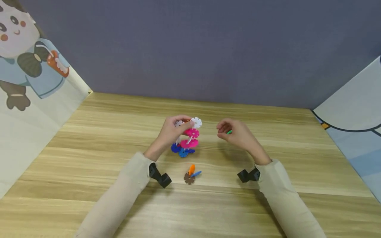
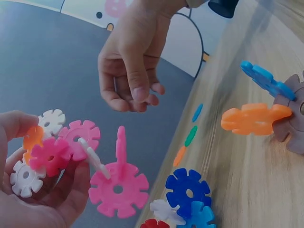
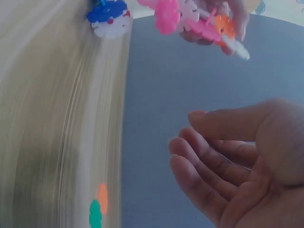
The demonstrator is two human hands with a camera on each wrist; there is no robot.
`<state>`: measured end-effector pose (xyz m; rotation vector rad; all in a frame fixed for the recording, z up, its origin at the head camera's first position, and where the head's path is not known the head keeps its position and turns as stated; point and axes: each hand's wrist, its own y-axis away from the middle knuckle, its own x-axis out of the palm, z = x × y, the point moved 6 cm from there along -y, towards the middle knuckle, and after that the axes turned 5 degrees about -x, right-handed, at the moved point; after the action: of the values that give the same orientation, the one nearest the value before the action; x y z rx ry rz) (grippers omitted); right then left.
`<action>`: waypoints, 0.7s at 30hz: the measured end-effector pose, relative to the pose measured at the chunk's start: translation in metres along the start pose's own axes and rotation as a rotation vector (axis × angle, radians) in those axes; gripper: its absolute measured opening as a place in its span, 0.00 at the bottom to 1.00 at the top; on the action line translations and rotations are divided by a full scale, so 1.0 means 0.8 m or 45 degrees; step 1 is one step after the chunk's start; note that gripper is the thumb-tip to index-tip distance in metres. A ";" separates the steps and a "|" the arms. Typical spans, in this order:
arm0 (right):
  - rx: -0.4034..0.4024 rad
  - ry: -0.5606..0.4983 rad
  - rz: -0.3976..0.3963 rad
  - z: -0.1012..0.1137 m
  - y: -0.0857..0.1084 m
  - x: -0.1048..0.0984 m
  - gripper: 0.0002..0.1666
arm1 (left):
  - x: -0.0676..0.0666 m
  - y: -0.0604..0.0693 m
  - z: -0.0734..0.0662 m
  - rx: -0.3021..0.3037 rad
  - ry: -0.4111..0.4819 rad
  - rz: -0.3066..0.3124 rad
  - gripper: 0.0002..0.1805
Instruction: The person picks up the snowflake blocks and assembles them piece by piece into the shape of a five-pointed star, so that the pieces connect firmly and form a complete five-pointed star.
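Note:
My left hand (image 1: pixel 175 129) grips a chain of interlocking plastic snowflake discs by its upper end. Around its fingers are an orange disc (image 2: pixel 33 141), white discs (image 2: pixel 27 178) and a pink disc (image 2: pixel 50 156). Lower pink discs (image 2: pixel 118 190) hang from these through a white link. Blue discs (image 1: pixel 183 152) and a white one lie lower, near the tabletop. To the right, my right hand (image 1: pixel 236 132) hovers apart from the chain. Its fingers curve loosely, and the right wrist view shows nothing between thumb and fingers.
A brown disc (image 1: pixel 189 178) with an orange disc (image 1: pixel 191 169) and a blue disc (image 1: pixel 196 173) stands nearer on the wooden table (image 1: pixel 119 132). Small green (image 2: pixel 191 136), orange (image 2: pixel 179 156) and blue discs (image 2: pixel 197 112) lie beyond. A dark panel (image 1: pixel 196 49) rises behind.

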<state>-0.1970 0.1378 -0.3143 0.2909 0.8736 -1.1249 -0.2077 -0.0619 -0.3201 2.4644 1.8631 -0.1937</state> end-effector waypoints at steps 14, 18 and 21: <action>-0.224 -0.043 0.343 0.047 0.016 0.067 0.08 | -0.007 -0.003 0.002 -0.055 0.064 -0.046 0.14; -0.341 -0.006 0.440 0.065 0.024 0.091 0.09 | -0.005 -0.003 0.003 -0.078 0.084 -0.001 0.13; -0.436 0.075 0.475 0.075 0.028 0.103 0.10 | -0.005 -0.002 0.004 -0.096 0.087 0.013 0.14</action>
<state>-0.1371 0.0565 -0.3410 0.1926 0.9993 -0.6113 -0.2109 -0.0656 -0.3227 2.4601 1.8464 -0.0380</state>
